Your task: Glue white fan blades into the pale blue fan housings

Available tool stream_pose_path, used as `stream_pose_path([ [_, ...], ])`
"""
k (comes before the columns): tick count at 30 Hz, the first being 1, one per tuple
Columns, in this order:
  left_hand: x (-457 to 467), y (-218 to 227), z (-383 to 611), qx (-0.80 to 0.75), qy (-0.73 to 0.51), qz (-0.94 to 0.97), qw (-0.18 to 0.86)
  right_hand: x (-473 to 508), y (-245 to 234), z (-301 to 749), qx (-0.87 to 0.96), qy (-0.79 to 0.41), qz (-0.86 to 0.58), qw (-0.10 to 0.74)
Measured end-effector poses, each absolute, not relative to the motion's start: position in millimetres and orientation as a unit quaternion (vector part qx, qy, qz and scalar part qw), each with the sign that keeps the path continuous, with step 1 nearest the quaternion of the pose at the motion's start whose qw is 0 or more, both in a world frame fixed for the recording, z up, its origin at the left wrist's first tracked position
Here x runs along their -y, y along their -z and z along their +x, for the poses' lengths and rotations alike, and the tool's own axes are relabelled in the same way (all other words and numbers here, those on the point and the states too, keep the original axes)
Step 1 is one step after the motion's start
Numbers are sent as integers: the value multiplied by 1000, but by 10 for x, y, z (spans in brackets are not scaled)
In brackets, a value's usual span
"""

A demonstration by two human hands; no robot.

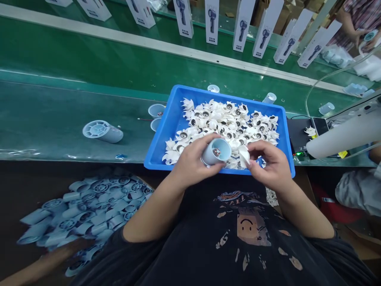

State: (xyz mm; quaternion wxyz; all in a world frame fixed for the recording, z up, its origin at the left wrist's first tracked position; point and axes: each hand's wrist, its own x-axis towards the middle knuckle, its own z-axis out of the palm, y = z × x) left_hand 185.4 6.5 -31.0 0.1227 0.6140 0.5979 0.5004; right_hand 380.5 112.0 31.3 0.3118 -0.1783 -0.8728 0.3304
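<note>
My left hand [190, 163] is closed round a pale blue cylindrical housing [216, 151], its open end facing me with a small motor part inside. My right hand [269, 161] pinches a white fan impeller [244, 156] just right of the housing's mouth. Both hands hover over the near edge of a blue tray [169, 119] filled with several white impellers [229, 119].
A heap of pale blue housings [89, 210] lies at lower left. One housing [102, 132] lies on the green conveyor belt [59, 111], with small cups [156, 110] by the tray. White product boxes [212, 20] stand along the far side. Another person's hands [367, 37] work at top right.
</note>
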Motion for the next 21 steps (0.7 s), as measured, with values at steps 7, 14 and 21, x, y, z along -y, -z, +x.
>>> stream_pose_path([
  [7, 39, 215, 2079, -532, -454, 712, 64, -989, -335, 3808, 940, -196, -125, 250],
  [14, 70, 232, 2192, -524, -453, 719, -53, -1068, -299, 3833, 940, -248, -116, 201],
  [21, 110, 107, 2347, -556, -472, 680, -71, -1039, -342, 3787, 928, -257, -99, 250],
])
